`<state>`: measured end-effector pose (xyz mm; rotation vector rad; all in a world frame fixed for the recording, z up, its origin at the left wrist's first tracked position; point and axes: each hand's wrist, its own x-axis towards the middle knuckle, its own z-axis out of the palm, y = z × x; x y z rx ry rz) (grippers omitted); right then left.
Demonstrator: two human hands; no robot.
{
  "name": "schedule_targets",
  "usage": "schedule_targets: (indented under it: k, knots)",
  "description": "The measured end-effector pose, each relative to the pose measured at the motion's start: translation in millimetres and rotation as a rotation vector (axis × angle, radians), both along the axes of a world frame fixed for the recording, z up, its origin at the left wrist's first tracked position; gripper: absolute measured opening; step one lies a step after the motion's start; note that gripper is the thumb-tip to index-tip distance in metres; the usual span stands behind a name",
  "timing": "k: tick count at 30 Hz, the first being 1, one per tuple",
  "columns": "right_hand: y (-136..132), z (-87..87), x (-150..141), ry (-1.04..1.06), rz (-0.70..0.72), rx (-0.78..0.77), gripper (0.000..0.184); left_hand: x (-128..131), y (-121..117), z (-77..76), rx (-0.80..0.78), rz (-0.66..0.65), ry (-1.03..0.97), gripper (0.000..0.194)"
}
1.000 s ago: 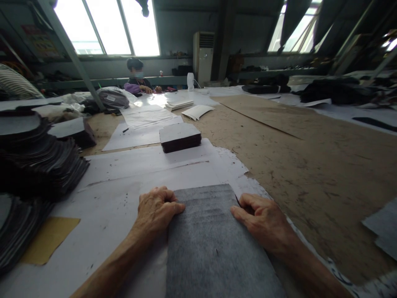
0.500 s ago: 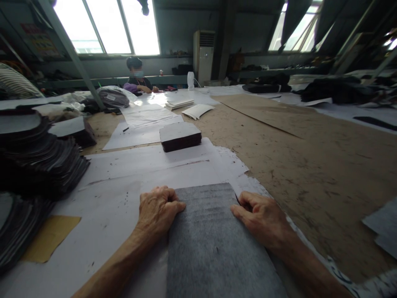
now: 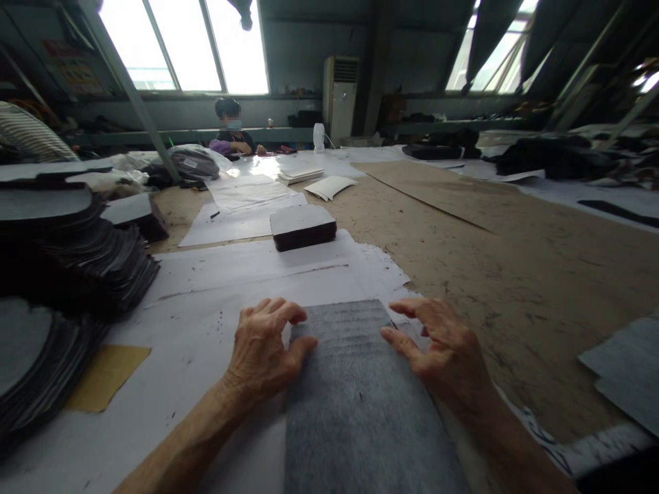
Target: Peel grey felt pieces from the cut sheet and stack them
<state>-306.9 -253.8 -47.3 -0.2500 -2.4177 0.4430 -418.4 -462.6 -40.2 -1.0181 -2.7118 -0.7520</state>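
Note:
A grey felt-like sheet (image 3: 355, 405), the top of a stack, lies in front of me on white paper (image 3: 216, 302). My left hand (image 3: 265, 350) rests at the sheet's left far corner. Its fingers are loosely spread and the thumb lies on the grey surface. My right hand (image 3: 443, 346) hovers at the right far corner with its fingers apart and slightly raised, the thumb tip touching the sheet's edge. Neither hand holds anything.
Tall piles of dark cut pieces (image 3: 66, 254) stand at the left, with a yellow card (image 3: 106, 374) beside them. A small dark block with a grey top (image 3: 303, 226) sits ahead. Brown board (image 3: 515, 261) covers the right, with grey sheets (image 3: 622, 370) at its edge. A person (image 3: 231, 134) sits far back.
Both hands were curled tight against the sheet's far corners. Their fingers have now opened and spread, and the right hand has lifted a little.

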Motion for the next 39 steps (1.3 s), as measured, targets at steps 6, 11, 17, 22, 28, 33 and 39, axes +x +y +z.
schedule_targets:
  k: [6,11,17,22,28,33,39]
  knots:
    - [-3.0,0.4,-1.4,-0.195,0.080,0.021,0.021,2.3,-1.1,4.3,-0.099,-0.077,-0.175,0.018]
    - [-10.9,12.8,-3.6,-0.235,0.086,0.066,0.037,2.1,1.7,6.0,-0.119,-0.044,-0.223,0.019]
    - [-14.8,24.4,-9.5,-0.453,0.070,-0.036,0.028,2.0,3.8,7.9,-0.144,0.028,-0.274,0.017]
    - [-11.9,27.2,-11.2,-0.541,-0.034,-0.151,0.016,1.5,1.3,10.7,-0.184,0.083,-0.343,0.019]
    - [-9.2,21.6,-4.5,-0.584,-0.202,-0.298,0.027,-3.3,-2.3,9.7,-0.211,0.066,-0.394,0.025]
    - [-10.5,16.4,-6.7,-0.569,-0.299,-0.380,0.021,-4.7,0.6,7.3,-0.226,0.094,-0.389,0.020]
    - [-10.1,15.4,-8.4,-0.564,-0.292,-0.533,0.018,-3.0,3.5,12.7,-0.212,0.106,-0.460,0.016]
